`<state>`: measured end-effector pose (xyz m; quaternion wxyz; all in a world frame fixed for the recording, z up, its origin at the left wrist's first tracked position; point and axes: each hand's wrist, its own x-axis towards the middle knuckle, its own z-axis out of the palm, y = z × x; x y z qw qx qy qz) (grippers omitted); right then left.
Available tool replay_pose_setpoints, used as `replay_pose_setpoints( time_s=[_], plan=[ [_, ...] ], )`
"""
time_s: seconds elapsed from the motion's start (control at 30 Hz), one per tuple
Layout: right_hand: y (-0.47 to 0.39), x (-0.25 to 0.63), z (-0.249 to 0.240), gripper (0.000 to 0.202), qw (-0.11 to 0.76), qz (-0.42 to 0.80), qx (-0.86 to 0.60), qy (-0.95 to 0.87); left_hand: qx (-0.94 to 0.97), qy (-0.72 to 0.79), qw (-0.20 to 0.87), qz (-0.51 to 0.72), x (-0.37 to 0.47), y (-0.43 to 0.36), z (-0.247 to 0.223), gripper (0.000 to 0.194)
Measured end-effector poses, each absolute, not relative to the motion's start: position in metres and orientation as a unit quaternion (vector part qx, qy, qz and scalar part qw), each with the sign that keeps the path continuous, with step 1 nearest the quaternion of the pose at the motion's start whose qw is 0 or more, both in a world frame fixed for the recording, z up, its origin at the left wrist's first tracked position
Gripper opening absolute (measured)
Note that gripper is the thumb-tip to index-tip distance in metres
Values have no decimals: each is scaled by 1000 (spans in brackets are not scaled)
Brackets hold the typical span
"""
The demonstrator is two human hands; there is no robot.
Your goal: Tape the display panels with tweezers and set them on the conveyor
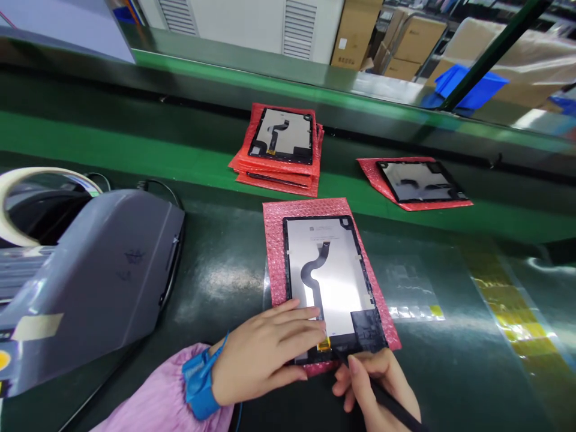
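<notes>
A tablet screen panel (335, 288) lies back side up on a sheet of pink bubble wrap (310, 208). A dark ribbon cable (309, 275) curves down its silvery back to an orange-gold end (324, 344). My left hand (274, 342) rests flat on the panel's lower left, fingers stretched over the cable; a blue wrist strap (200, 384) circles that wrist. Closed around a slim black pen-like tool (389, 403), my right hand (378, 384) sits at the panel's bottom edge. The tool's tip is near the orange-gold end; whether it touches cannot be made out.
Behind is a stack of red bubble-wrap sheets (276, 180) with a panel (288, 135) on top. Another panel (423, 180) lies at right on red wrap. A grey tape dispenser (103, 264) stands left. Clear film (411, 288) and yellow tape strips (508, 300) lie right.
</notes>
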<state>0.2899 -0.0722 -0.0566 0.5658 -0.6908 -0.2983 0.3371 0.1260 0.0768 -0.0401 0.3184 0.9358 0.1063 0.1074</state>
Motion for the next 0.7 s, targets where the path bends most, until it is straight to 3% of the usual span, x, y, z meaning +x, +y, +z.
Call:
replay_pose_setpoints(
  time_s=[0.53, 0.7],
  plan=[
    [-70, 292, -53, 36, 516, 308, -734, -317, 943, 80, 302, 111, 126, 80, -36, 32],
    [-70, 298, -50, 29, 545, 269, -732, -306, 951, 83, 275, 114, 129, 75, -44, 39]
  ],
)
